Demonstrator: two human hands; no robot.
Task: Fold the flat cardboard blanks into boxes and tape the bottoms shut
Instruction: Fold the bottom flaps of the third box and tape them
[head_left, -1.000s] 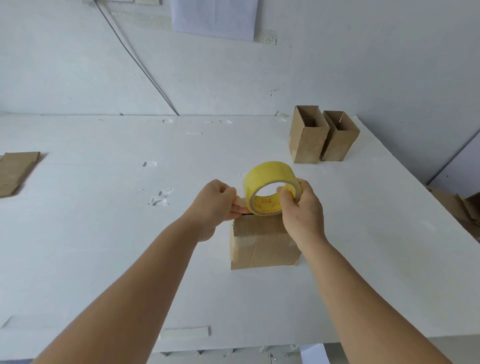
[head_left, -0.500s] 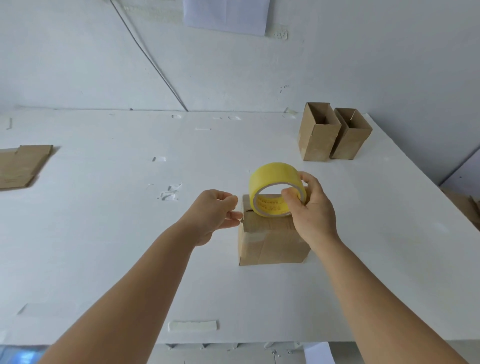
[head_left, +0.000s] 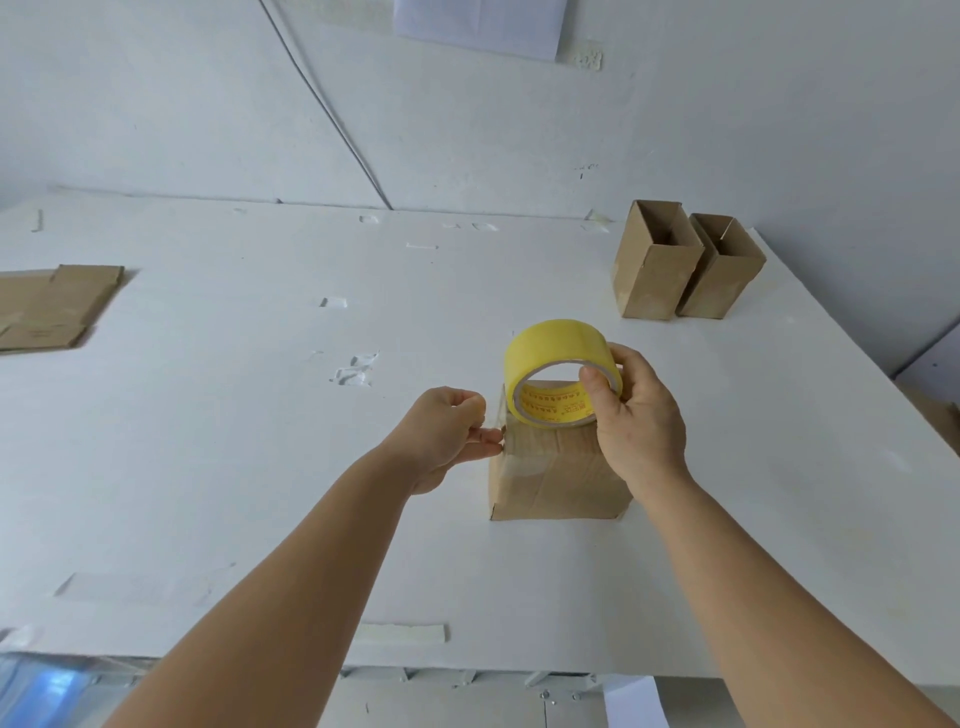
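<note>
Hands are working at the upturned box (head_left: 558, 475) in mid-surface: the right hand (head_left: 631, 415) is gripping the yellow tape roll (head_left: 558, 379), thumb hooked through its core and fingers curled over the outer rim, while the left hand (head_left: 449, 434) is pinching the free tape end against the box's upper left edge. Compared with a second ago, the left hand is sitting further left and lower, away from the roll, and a clear strip is now spanning the gap between its fingertips and the roll, so tape is being drawn out. That suggests the bottom seam is being covered, with the strip not yet pressed flat or cut; an older band of tape is already showing on the front face.

Going from largest to smallest, the white surface (head_left: 260, 493) is giving plenty of open room to the left of and in front of the box, and its near edge is lying well clear of the work. Its right edge is running diagonally not far beyond the right hand, so pulling the roll that way is the tighter direction. Flat cardboard blanks (head_left: 54, 306) are waiting far left, well apart. Two finished boxes (head_left: 685, 267) are standing open-topped and touching each other at the back right, clear of the roll. Small tape scraps (head_left: 356, 370) are dotting the surface behind the left hand
</note>
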